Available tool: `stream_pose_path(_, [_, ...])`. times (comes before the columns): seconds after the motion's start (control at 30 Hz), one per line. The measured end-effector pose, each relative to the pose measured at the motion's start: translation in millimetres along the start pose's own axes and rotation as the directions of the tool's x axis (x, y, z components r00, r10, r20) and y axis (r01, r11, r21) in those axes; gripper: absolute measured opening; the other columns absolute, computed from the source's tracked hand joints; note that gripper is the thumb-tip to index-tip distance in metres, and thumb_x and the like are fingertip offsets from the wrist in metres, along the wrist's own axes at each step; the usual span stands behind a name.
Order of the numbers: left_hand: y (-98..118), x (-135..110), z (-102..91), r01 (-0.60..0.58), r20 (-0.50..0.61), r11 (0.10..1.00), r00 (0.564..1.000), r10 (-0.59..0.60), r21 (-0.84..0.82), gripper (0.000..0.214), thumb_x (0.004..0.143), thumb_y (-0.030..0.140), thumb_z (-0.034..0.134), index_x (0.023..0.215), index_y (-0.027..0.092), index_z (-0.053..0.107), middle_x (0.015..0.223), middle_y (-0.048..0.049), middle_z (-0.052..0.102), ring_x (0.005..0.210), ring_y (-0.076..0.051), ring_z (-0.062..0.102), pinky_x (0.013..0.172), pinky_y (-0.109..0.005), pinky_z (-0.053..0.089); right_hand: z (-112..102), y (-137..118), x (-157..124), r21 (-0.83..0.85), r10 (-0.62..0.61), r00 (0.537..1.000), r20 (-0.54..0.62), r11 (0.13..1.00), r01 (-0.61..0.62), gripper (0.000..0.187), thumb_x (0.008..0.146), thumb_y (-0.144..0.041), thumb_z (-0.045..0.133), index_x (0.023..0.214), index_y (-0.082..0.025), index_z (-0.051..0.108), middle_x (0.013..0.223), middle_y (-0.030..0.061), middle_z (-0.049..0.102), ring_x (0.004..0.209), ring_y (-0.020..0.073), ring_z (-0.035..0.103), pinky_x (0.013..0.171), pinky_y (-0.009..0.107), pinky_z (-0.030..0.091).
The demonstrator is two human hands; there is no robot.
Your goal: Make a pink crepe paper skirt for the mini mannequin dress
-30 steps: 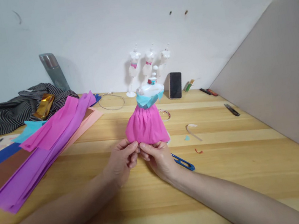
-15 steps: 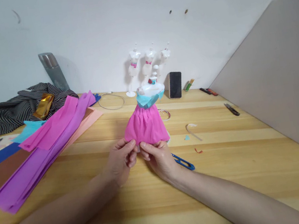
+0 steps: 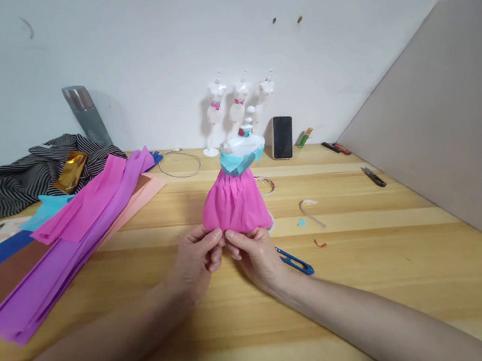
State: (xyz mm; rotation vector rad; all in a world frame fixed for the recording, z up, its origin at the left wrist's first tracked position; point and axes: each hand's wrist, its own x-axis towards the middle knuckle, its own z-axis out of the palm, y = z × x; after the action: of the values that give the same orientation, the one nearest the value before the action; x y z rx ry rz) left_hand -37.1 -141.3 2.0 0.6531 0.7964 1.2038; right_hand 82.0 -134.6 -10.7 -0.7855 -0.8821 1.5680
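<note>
A small white mannequin (image 3: pixel 239 143) stands upright on the wooden table, dressed in a light-blue paper top (image 3: pixel 237 161) and a gathered pink paper skirt (image 3: pixel 235 200). My left hand (image 3: pixel 201 256) pinches the skirt's lower hem between thumb and fingers. Close beside it, my right hand (image 3: pixel 251 250) pinches the same hem, the thumbs almost touching. Blue thread snips (image 3: pixel 296 261) lie by my right wrist, partly covered by it. The mannequin's base is mostly hidden behind the skirt.
Crepe paper strips, purple (image 3: pixel 64 261) and pink (image 3: pixel 82 205) among them, lie at left beside a striped cloth (image 3: pixel 35 179) and a flask (image 3: pixel 87 117). Several small white mannequins (image 3: pixel 215 107), a phone (image 3: pixel 282 137) and a utility knife (image 3: pixel 373 176) are farther back.
My left hand has shifted slightly right, closer to my right hand, drawing the skirt's left edge inward. My right hand stays nearly in place.
</note>
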Motion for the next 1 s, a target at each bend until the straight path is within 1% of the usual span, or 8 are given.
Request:
stream_pose_path(0.2, [1, 0, 1.7, 0.009, 0.022, 1.000, 1.000, -0.009, 0.008, 0.032, 0.059, 0.034, 0.081, 0.060, 0.012, 0.058, 0.047, 0.0035, 0.050, 0.038, -0.003, 0.038, 0.036, -0.016, 0.021, 2, -2, -2, 0.022, -0.005, 0.999, 0.047, 1.000, 0.004, 0.038, 0.061, -0.035, 0.081, 0.046, -0.016, 0.051, 0.042, -0.0053, 0.041, 0.043, 0.0070, 0.033, 0.046, 0.024, 0.028])
stream_pose_path(0.33, [-1, 0, 1.3, 0.005, 0.015, 1.000, 1.000, -0.005, -0.007, 0.030, 0.060, 0.033, 0.080, 0.061, 0.013, 0.058, 0.048, 0.0042, 0.050, 0.037, -0.002, 0.035, 0.036, -0.016, 0.022, 9, -5, -4, 0.063, 0.019, 0.985, 0.172, 0.998, -0.030, 0.038, 0.065, -0.037, 0.078, 0.046, -0.017, 0.052, 0.045, -0.0001, 0.053, 0.042, 0.0115, 0.044, 0.046, 0.027, 0.039])
stream_pose_path(0.4, [-1, 1, 1.6, -0.003, 0.001, 1.000, 1.000, 0.003, -0.018, 0.030, 0.059, 0.032, 0.081, 0.062, 0.013, 0.058, 0.049, 0.0042, 0.051, 0.037, -0.002, 0.035, 0.036, -0.015, 0.022, 11, -6, -4, 0.075, 0.018, 0.981, 0.193, 0.997, -0.033, 0.035, 0.067, -0.036, 0.076, 0.047, -0.017, 0.054, 0.047, 0.0014, 0.056, 0.042, 0.0136, 0.049, 0.048, 0.030, 0.044])
stream_pose_path(0.53, [0, 1, 4.1, -0.009, -0.012, 0.999, 1.000, 0.009, -0.035, 0.031, 0.055, 0.032, 0.082, 0.063, 0.013, 0.059, 0.047, 0.0047, 0.051, 0.037, -0.003, 0.036, 0.035, -0.015, 0.022, 14, -6, -2, 0.087, 0.038, 0.988, 0.148, 0.995, -0.051, 0.029, 0.065, -0.034, 0.076, 0.051, -0.015, 0.060, 0.045, 0.0018, 0.057, 0.040, 0.0142, 0.051, 0.047, 0.030, 0.047])
stream_pose_path(0.67, [2, 0, 5.3, -0.006, -0.009, 0.999, 1.000, 0.005, -0.038, 0.031, 0.055, 0.032, 0.083, 0.063, 0.012, 0.059, 0.049, 0.0030, 0.054, 0.037, -0.003, 0.037, 0.035, -0.015, 0.022, 18, -4, 2, 0.087, 0.076, 0.992, 0.104, 0.993, -0.085, 0.032, 0.065, -0.037, 0.076, 0.049, -0.015, 0.059, 0.043, 0.0020, 0.056, 0.038, 0.0140, 0.050, 0.043, 0.029, 0.047])
stream_pose_path(0.8, [1, 0, 4.1, 0.002, -0.022, 0.999, 1.000, -0.003, -0.038, 0.031, 0.055, 0.031, 0.083, 0.064, 0.012, 0.060, 0.051, 0.0032, 0.055, 0.037, -0.002, 0.037, 0.035, -0.015, 0.021, 21, -4, 3, 0.126, 0.066, 0.997, 0.049, 0.989, -0.072, 0.029, 0.064, -0.036, 0.076, 0.050, -0.016, 0.060, 0.039, -0.0015, 0.051, 0.035, 0.0128, 0.048, 0.042, 0.028, 0.047])
stream_pose_path(0.93, [0, 2, 3.1, 0.011, -0.036, 0.999, 0.999, -0.012, -0.042, 0.034, 0.052, 0.033, 0.084, 0.066, 0.012, 0.061, 0.052, 0.0038, 0.054, 0.037, -0.002, 0.037, 0.034, -0.015, 0.022, 22, -7, 2, 0.101, 0.094, 0.992, 0.088, 0.990, -0.103, 0.033, 0.063, -0.041, 0.076, 0.048, -0.016, 0.061, 0.038, -0.0001, 0.051, 0.036, 0.0135, 0.048, 0.041, 0.029, 0.048])
stream_pose_path(1.0, [-1, 2, 2.9, 0.009, -0.039, 0.999, 0.999, -0.010, -0.039, 0.034, 0.052, 0.033, 0.084, 0.066, 0.012, 0.061, 0.054, 0.0037, 0.055, 0.037, -0.002, 0.037, 0.034, -0.015, 0.022, 24, -10, 1, 0.098, 0.096, 0.992, 0.080, 0.990, -0.104, 0.034, 0.063, -0.042, 0.075, 0.048, -0.015, 0.061, 0.039, 0.0009, 0.053, 0.037, 0.0132, 0.048, 0.042, 0.028, 0.048])
